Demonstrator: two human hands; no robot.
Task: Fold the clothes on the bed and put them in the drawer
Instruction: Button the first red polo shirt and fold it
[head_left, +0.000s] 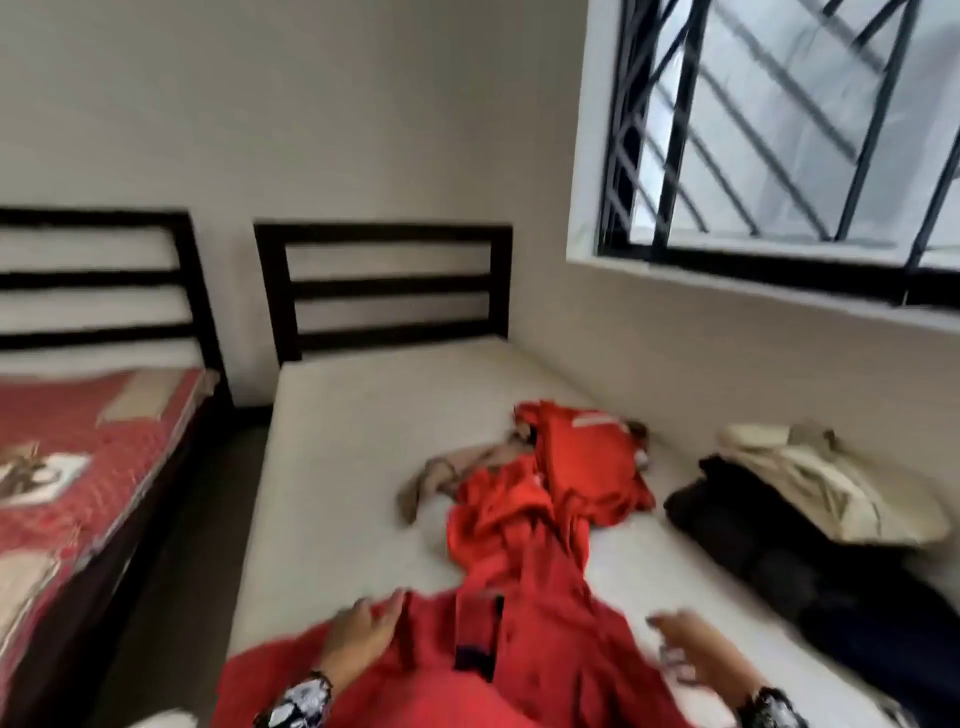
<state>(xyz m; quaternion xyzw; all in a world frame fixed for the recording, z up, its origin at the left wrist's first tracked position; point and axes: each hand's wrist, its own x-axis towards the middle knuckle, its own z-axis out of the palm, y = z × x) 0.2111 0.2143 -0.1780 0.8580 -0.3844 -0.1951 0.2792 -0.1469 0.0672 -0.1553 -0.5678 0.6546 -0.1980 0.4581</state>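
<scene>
A long red garment (524, 613) lies spread along the white mattress (343, 467), running from the near edge toward a crumpled orange-red piece (587, 457) further up. My left hand (363, 631) rests flat on the red garment's left side, fingers straight. My right hand (691, 644) hovers at its right edge with fingers loosely spread; the frame is blurred, so contact is unclear. A beige cloth (441, 478) lies left of the orange-red piece. A dark garment (753, 535) and a cream one (831, 483) lie by the wall. No drawer is in view.
A second bed with a red patterned cover (78, 457) stands to the left across a narrow dark floor gap (197, 519). Both beds have dark slatted headboards (384, 291). A barred window (779, 130) sits above the right wall.
</scene>
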